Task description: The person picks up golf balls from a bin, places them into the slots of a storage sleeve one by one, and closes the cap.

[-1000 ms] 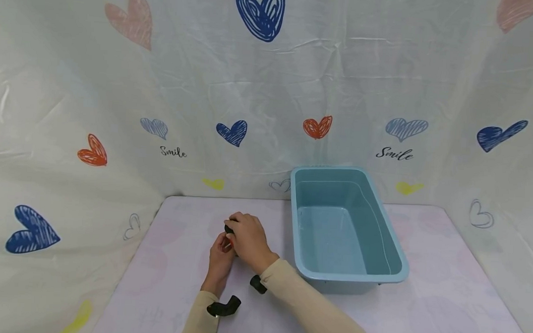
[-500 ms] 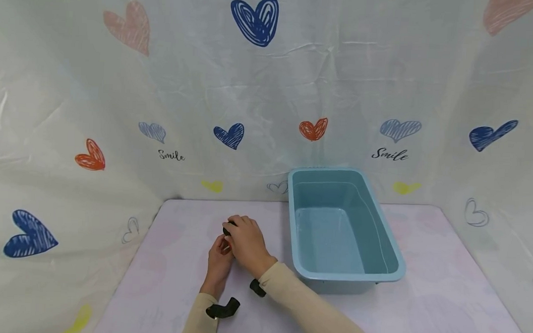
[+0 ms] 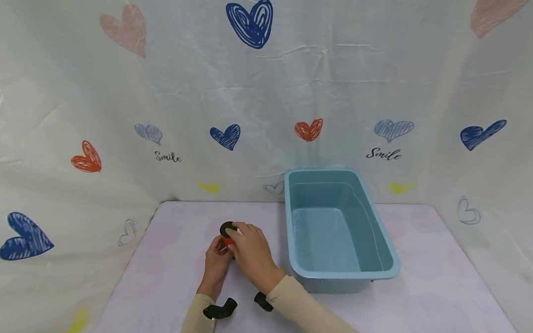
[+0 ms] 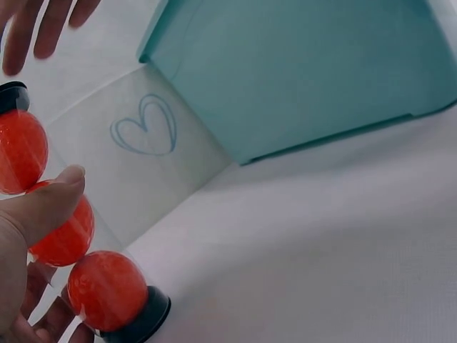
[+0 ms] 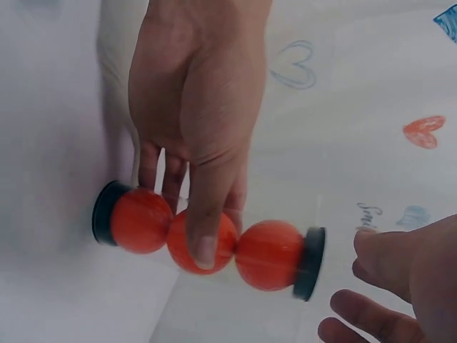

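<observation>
A toy of three orange-red balls in a row (image 5: 203, 239) has a black cap at each end (image 5: 310, 263). My left hand (image 3: 215, 264) grips it from below, thumb pressed on the middle ball (image 4: 68, 229), fingers behind it. My right hand (image 3: 251, 253) hovers by the upper cap (image 3: 227, 229), its fingers (image 4: 28, 32) loose and just off the cap. The toy stands on end above the pale pink table (image 3: 421, 302), left of a tub.
An empty light-blue plastic tub (image 3: 346, 278) stands on the table right of my hands. Heart-printed cloth (image 3: 252, 86) walls in the back and both sides. Black camera straps sit on my left wrist (image 3: 220, 309) and right wrist (image 3: 262, 301).
My right hand has drawn back off the toy's top, so the black cap and a red ball now show. The left hand keeps its hold.
</observation>
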The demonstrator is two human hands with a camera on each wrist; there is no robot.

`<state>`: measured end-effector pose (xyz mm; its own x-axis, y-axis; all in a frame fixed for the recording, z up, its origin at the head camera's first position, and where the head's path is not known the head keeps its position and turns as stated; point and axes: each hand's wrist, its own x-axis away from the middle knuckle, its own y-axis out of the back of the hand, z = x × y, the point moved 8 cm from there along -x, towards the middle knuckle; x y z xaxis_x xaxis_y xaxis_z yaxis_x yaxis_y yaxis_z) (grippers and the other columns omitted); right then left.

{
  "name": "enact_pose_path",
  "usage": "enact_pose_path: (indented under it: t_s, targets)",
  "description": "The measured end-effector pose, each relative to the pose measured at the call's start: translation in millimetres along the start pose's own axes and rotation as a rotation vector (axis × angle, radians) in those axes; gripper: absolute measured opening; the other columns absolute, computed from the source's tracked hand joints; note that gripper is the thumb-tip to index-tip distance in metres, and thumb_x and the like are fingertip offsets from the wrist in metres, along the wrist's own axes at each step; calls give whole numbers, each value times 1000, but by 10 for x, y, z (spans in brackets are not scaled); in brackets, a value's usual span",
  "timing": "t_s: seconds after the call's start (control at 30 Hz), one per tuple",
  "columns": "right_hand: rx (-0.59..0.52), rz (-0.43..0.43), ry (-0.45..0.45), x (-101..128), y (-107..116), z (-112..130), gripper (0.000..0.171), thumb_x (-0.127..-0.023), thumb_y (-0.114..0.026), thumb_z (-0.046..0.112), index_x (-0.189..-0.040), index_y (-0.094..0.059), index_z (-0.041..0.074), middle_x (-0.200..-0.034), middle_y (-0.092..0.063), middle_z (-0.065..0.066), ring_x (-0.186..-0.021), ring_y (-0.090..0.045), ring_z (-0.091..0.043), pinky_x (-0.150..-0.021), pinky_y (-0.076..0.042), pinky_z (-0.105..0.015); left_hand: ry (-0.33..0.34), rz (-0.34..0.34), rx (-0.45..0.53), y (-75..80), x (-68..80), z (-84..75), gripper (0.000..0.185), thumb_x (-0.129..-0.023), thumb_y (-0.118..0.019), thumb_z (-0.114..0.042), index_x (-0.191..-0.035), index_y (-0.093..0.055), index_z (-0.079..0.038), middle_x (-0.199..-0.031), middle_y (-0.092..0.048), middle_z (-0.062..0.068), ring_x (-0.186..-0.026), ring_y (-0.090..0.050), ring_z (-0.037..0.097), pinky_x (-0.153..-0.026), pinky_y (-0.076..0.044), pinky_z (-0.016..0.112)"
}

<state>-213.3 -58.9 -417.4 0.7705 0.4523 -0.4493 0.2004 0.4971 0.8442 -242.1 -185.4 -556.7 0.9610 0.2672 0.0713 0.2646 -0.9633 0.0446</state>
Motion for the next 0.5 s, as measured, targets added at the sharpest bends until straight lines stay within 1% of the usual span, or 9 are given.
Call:
enact_pose_path:
  t_s: [0.07,0.17,0.23,0.27,0.33,0.4,0.5]
  targets:
    - [-8,2,-2,46,61,21,36,-97,-78,20,-131,-74,9,-134,-68,-8,-122,-65,-25,-106,-53,-41,9,-2,-11,3,2,3,51,-95,-70,4,-144,-56,2,-141,-61,26,-121,-62,28,-94,-53,23]
    - [-20,-7,-7,112,160,37,37,-97,-79,20,-131,-74,10,-134,-68,-8,-122,-64,-25,-106,-53,-42,24,-5,-21,10,-2,13,52,-95,-72,1,-144,-57,0,-143,-60,24,-129,-59,34,-106,-51,33]
    - [-32,-18,-14,153,230,39,36,-96,-79,19,-131,-74,10,-133,-69,-8,-122,-65,-25,-105,-53,-43,25,-5,-21,9,-10,18,53,-95,-74,-1,-145,-57,-1,-144,-60,23,-131,-58,35,-110,-50,37]
    - [-44,-23,-17,173,264,38,36,-96,-79,18,-131,-74,10,-133,-69,-8,-122,-65,-25,-105,-53,-43,24,-4,-21,7,-12,20,53,-95,-75,-2,-145,-57,-1,-143,-61,23,-131,-58,36,-110,-50,37]
    - [-73,-39,-18,210,337,39,36,-96,-79,16,-130,-74,9,-132,-69,-9,-121,-65,-26,-105,-53,-45,22,-1,-21,2,-16,26,54,-94,-78,-4,-144,-57,-1,-143,-61,23,-131,-58,36,-107,-51,32]
    - [-88,-44,-17,243,409,43,35,-96,-79,15,-130,-74,8,-132,-69,-10,-120,-65,-27,-104,-54,-46,25,2,-21,0,-15,31,55,-93,-80,-5,-144,-58,-3,-142,-63,22,-130,-59,35,-102,-52,24]
    - [-105,-45,-14,291,524,49,36,-95,-79,13,-130,-74,7,-132,-68,-11,-120,-65,-28,-103,-54,-48,31,7,-16,-5,-7,43,56,-92,-81,-5,-143,-59,-4,-141,-64,21,-127,-61,35,-94,-53,19]
